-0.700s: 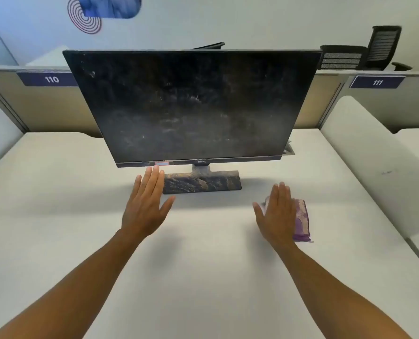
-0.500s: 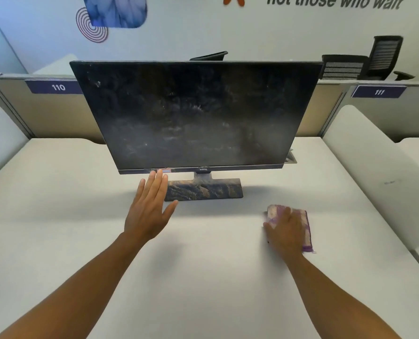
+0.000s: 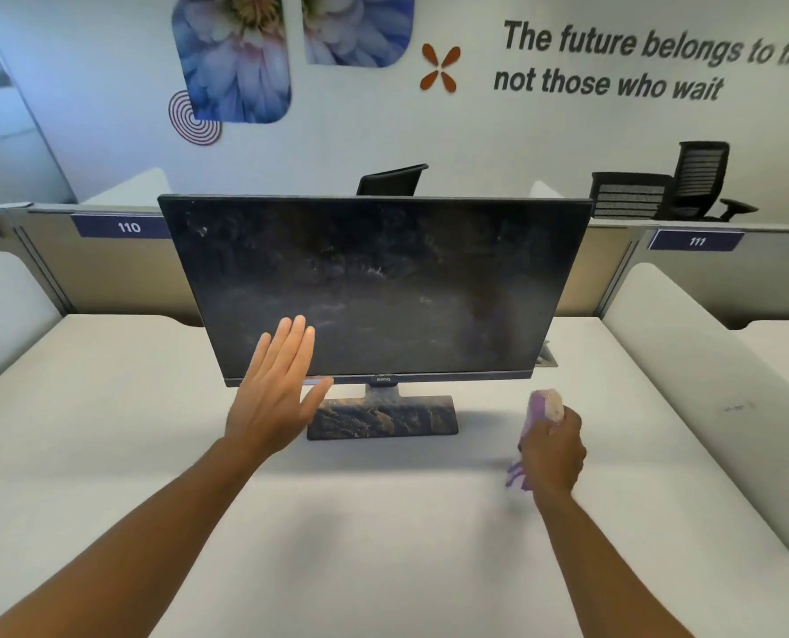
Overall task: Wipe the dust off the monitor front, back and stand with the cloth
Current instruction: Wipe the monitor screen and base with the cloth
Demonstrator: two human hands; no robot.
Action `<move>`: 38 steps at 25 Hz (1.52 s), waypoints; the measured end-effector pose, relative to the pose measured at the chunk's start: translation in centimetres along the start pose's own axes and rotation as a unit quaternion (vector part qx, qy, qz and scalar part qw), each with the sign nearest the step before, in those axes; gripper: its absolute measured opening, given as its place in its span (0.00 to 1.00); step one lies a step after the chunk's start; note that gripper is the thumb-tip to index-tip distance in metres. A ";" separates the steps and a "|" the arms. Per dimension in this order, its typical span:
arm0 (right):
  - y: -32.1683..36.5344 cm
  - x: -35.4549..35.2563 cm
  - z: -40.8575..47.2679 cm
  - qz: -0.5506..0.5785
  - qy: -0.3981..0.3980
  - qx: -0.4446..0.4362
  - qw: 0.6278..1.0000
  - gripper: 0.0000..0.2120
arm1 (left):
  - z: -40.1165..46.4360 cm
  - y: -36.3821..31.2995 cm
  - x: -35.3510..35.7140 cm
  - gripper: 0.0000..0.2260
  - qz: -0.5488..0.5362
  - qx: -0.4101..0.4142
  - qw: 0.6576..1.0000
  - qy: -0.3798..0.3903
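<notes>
on the white counter point(image 3: 383, 522) stands the monitor point(image 3: 378, 287), upright on its stand point(image 3: 383, 419), its dark screen clouded with pale dust smears and the base mottled with grime too. the right hand point(image 3: 551, 448) is off to the right of the stand, fingers curled tight round the bunched purple-and-white cloth point(image 3: 544, 405), one end poking up above the knuckles and a corner dangling below; it looks lifted clear of the counter, though that is hard to judge. the left hand point(image 3: 275, 393) is flat and spread, holding nothing, in front of the screen's lower left corner; whether it touches the glass i cannot tell.

the step in hand seems to be bringing the cloth up to begin on the front. to do it well, loosen the wad so a broad flat face meets the screen, steady the frame by its edge with the free hand rather than the panel, and work in overlapping passes from the top down with light pressure, since a tall screen on a narrow foot may rock or tip backward if pushed.
</notes>
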State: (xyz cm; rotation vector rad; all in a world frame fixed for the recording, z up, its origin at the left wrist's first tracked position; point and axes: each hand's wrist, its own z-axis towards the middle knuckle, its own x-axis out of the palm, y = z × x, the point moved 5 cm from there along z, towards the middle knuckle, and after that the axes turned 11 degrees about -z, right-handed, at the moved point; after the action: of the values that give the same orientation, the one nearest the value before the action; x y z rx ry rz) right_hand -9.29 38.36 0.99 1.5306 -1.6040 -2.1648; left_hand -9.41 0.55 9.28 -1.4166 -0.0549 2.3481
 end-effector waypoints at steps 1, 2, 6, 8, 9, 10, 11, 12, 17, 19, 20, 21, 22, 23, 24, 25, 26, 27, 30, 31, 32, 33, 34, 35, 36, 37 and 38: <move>1.3 -0.7 0.3 0.044 -0.017 0.003 0.999 0.15 | 1.1 -0.1 -0.8 0.33 0.000 0.005 1.000 -0.011; 2.7 -1.5 0.7 0.081 -0.029 0.001 0.996 0.15 | 2.1 -0.2 -1.5 0.33 0.003 0.011 1.000 -0.021; 8.5 -5.1 2.3 0.190 -0.075 -0.046 0.978 0.17 | 6.2 -0.4 -4.7 0.32 0.027 0.036 0.997 -0.065; 11.7 -7.1 3.0 0.225 -0.107 -0.090 0.964 0.18 | 8.1 -0.4 -6.4 0.31 0.033 0.046 0.994 -0.089; 13.3 -8.1 3.2 0.236 -0.120 -0.112 0.958 0.18 | 8.9 -0.4 -7.1 0.31 0.037 0.051 0.993 -0.099; 14.8 -8.9 3.5 0.242 -0.132 -0.133 0.952 0.19 | 9.6 -0.5 -7.7 0.32 0.043 0.055 0.992 -0.107; 16.1 -9.7 3.7 0.245 -0.146 -0.154 0.946 0.20 | 10.3 -0.5 -8.3 0.32 0.049 0.057 0.990 -0.117; 17.4 -10.3 4.0 0.245 -0.156 -0.174 0.941 0.21 | 10.8 -0.4 -8.8 0.32 0.053 0.056 0.989 -0.124; 22.8 -11.2 5.8 0.139 -0.169 -0.265 0.939 0.20 | 12.6 0.9 -10.4 0.33 0.064 0.033 0.990 -0.121; 24.2 -10.8 6.4 0.066 -0.168 -0.307 0.934 0.19 | 13.0 1.5 -10.5 0.33 0.067 0.023 0.991 -0.110; 24.6 -10.5 6.5 0.031 -0.171 -0.321 0.931 0.18 | 13.1 1.8 -10.4 0.34 0.066 0.018 0.992 -0.103; 24.9 -10.3 6.5 0.004 -0.177 -0.331 0.927 0.17 | 13.2 2.0 -10.4 0.34 0.066 0.014 0.993 -0.099; 25.2 -10.2 6.4 -0.013 -0.185 -0.340 0.922 0.16 | 13.2 2.1 -10.2 0.34 0.066 0.012 0.993 -0.097; 25.6 -10.1 6.0 -0.023 -0.193 -0.352 0.916 0.16 | 13.2 2.1 -10.1 0.34 0.066 0.012 0.993 -0.099; 26.0 -10.0 5.6 -0.030 -0.199 -0.364 0.909 0.16 | 13.2 2.1 -10.1 0.34 0.063 0.012 0.993 -0.102; 26.4 -9.8 5.2 -0.040 -0.201 -0.374 0.904 0.15 | 13.3 2.0 -10.1 0.34 0.058 0.012 0.993 -0.106; 26.7 -9.5 4.8 -0.048 -0.199 -0.382 0.901 0.14 | 13.4 1.9 -10.1 0.33 0.052 0.011 0.993 -0.109; 27.1 -9.2 4.2 -0.053 -0.193 -0.388 0.899 0.13 | 13.4 1.7 -10.2 0.33 0.046 0.009 0.993 -0.113; 28.5 -7.7 1.4 -0.051 -0.176 -0.418 0.890 0.11 | 13.5 1.5 -10.2 0.33 0.038 0.007 0.992 -0.116; 29.1 -7.0 0.1 -0.052 -0.170 -0.430 0.885 0.11 | 13.5 1.6 -10.2 0.33 0.038 0.008 0.992 -0.116; 29.7 -6.2 -1.2 -0.055 -0.162 -0.442 0.881 0.10 | 13.4 1.6 -10.3 0.33 0.040 0.008 0.992 -0.116; 30.3 -5.3 -2.6 -0.059 -0.155 -0.453 0.876 0.10 | 13.3 1.6 -10.3 0.32 0.041 0.009 0.992 -0.116; 31.0 -4.5 -3.9 -0.062 -0.148 -0.465 0.871 0.10 | 13.3 1.7 -10.3 0.32 0.043 0.008 0.992 -0.115; 31.7 -3.7 -5.4 -0.061 -0.138 -0.480 0.864 0.10 | 13.3 1.8 -10.3 0.32 0.045 0.008 0.992 -0.115; 32.3 -2.9 -6.8 -0.056 -0.124 -0.499 0.856 0.10 | 13.3 1.9 -10.3 0.32 0.048 0.008 0.992 -0.114; 32.9 -2.3 -8.1 -0.047 -0.105 -0.522 0.845 0.11 | 13.3 1.9 -10.3 0.31 0.051 0.010 0.992 -0.112; 33.4 -1.8 -9.3 -0.033 -0.083 -0.547 0.833 0.10 | 13.3 2.0 -10.4 0.30 0.054 0.011 0.992 -0.110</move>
State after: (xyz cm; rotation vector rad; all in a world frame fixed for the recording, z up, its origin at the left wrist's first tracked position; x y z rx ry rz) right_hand -17.80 17.31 27.24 0.9909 -0.0960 -2.5029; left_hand -17.20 -2.69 24.02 -1.1705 -0.0131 2.5776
